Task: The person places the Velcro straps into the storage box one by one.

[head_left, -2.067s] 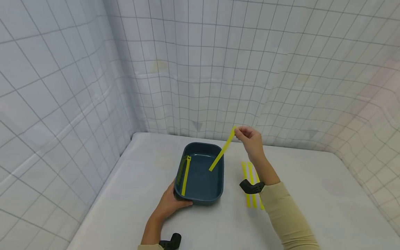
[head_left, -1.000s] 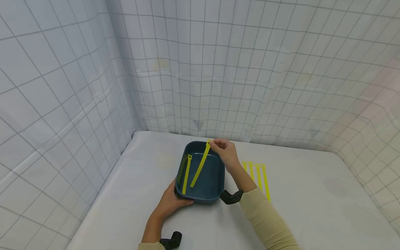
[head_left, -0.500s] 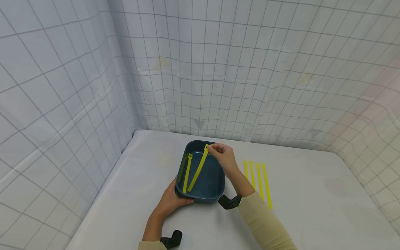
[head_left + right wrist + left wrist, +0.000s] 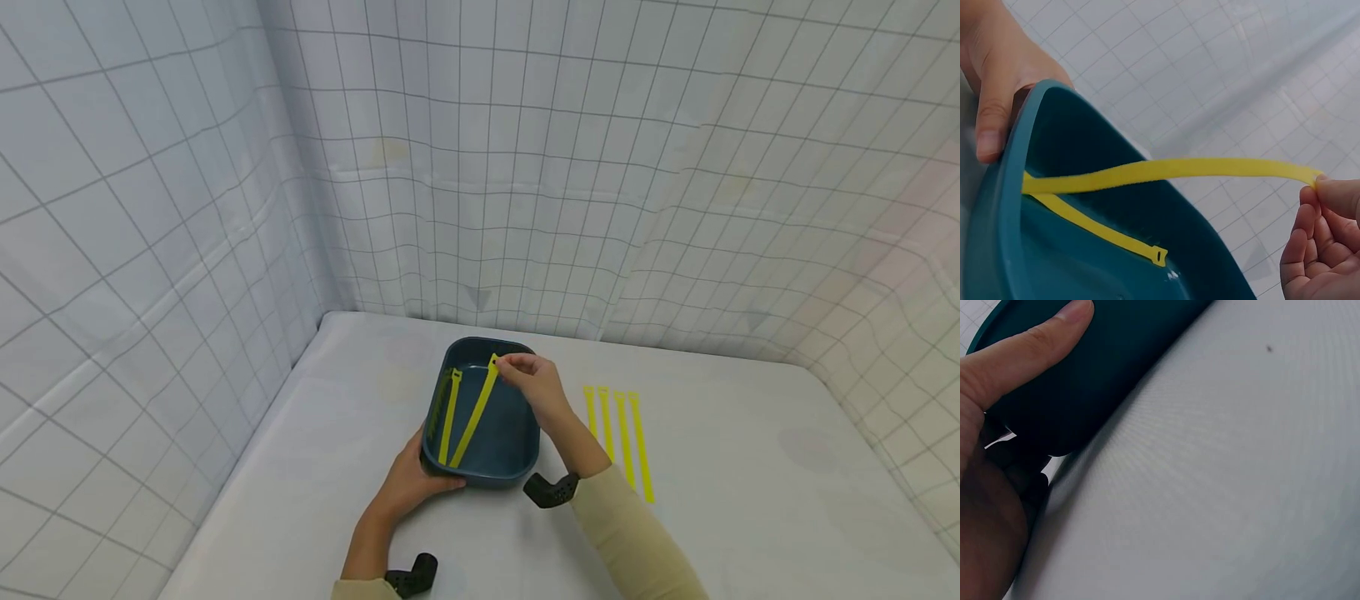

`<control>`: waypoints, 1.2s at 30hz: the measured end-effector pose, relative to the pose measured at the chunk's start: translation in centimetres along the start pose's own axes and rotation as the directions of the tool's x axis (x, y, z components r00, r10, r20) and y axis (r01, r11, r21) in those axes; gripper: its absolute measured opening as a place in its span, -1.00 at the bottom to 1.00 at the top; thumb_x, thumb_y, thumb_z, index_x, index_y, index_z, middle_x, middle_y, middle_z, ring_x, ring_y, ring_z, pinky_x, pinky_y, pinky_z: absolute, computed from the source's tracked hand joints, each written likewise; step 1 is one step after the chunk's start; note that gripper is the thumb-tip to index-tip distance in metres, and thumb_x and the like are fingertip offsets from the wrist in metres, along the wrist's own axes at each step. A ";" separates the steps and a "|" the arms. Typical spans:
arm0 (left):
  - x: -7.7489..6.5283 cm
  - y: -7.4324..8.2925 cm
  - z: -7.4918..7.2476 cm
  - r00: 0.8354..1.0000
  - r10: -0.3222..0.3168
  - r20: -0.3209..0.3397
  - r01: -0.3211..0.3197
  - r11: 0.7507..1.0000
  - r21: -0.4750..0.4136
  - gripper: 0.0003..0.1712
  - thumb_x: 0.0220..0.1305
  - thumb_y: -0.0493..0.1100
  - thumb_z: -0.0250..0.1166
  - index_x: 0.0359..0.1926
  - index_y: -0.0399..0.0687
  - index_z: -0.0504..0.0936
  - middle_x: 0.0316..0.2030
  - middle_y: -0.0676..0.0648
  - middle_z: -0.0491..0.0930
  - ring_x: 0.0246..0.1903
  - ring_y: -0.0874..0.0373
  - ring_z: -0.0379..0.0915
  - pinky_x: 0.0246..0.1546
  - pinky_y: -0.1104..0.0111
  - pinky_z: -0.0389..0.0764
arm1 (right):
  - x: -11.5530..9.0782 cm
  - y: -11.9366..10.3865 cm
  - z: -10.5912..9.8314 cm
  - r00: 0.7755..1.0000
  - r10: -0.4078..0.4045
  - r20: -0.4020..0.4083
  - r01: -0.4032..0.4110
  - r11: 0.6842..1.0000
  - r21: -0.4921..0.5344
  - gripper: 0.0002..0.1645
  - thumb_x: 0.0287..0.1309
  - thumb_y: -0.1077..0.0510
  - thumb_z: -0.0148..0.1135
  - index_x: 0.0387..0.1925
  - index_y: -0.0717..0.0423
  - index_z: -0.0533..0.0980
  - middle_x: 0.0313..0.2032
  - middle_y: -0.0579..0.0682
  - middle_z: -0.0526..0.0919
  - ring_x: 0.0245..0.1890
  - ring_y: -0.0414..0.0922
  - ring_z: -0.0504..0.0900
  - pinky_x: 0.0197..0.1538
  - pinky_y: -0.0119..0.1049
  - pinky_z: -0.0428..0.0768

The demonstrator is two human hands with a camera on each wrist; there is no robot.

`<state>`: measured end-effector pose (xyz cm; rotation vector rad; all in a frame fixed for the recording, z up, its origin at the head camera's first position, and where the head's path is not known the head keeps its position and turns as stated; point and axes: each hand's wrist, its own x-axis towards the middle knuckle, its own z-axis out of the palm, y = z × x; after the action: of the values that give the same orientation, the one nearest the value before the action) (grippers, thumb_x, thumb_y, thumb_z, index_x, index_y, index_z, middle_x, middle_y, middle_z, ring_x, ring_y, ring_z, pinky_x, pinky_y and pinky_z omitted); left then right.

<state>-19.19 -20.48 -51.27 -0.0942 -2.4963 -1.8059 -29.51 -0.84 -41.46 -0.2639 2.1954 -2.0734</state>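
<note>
A dark teal plastic tub (image 4: 510,442) stands on the white-covered table. My left hand (image 4: 412,481) grips its near left corner, the thumb (image 4: 1029,353) along the outer wall and the other fingers partly hidden low down behind the corner. My right hand (image 4: 536,385) pinches the slotted end of a yellow hook-and-loop cable tie (image 4: 476,410) above the tub. From there the tie slants down into the tub, its free end near the left hand's end in the right wrist view. Another yellow tie (image 4: 1104,231) lies inside along the left wall.
Several more yellow cable ties (image 4: 640,442) lie side by side on the table right of the tub, partly behind the right forearm. White grid-patterned curtains (image 4: 480,167) hang behind and on both sides. Each wrist wears a black device (image 4: 551,490).
My right hand has brought the tie leftward over the tub, then lowered it slightly, its free end sliding toward the near left corner. My left hand has kept its grip on the tub.
</note>
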 end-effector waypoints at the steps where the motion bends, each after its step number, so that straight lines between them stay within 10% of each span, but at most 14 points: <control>1: 0.0 0.0 0.0 1.000 0.001 0.001 -0.001 1.000 -0.002 0.30 -0.42 -0.01 0.63 0.39 0.02 0.10 0.27 -0.05 0.25 0.25 0.01 0.09 0.24 0.00 0.06 | 0.1 0.1 0.1 1.000 0.003 0.007 -0.003 1.000 -0.002 -0.68 0.14 0.12 0.25 -0.21 0.34 0.55 -0.32 0.03 0.63 -0.17 0.08 0.56 -0.06 -0.25 0.55; 36: -0.1 0.1 0.0 1.000 -0.004 0.007 0.005 1.000 -0.018 0.28 -0.37 -0.02 0.61 0.40 0.02 0.08 0.29 -0.05 0.22 0.27 0.01 0.06 0.25 -0.01 0.02 | 3.8 3.6 2.0 0.992 0.125 0.032 -0.117 0.977 -0.180 -0.76 0.14 0.18 0.23 -0.27 0.33 0.60 -0.37 0.05 0.64 -0.38 -0.13 0.56 -0.13 -0.17 0.57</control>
<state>-19.10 -20.45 -51.19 -0.0961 -2.4870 -1.8338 -33.04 -3.33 -45.00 -0.1829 2.3118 -1.7962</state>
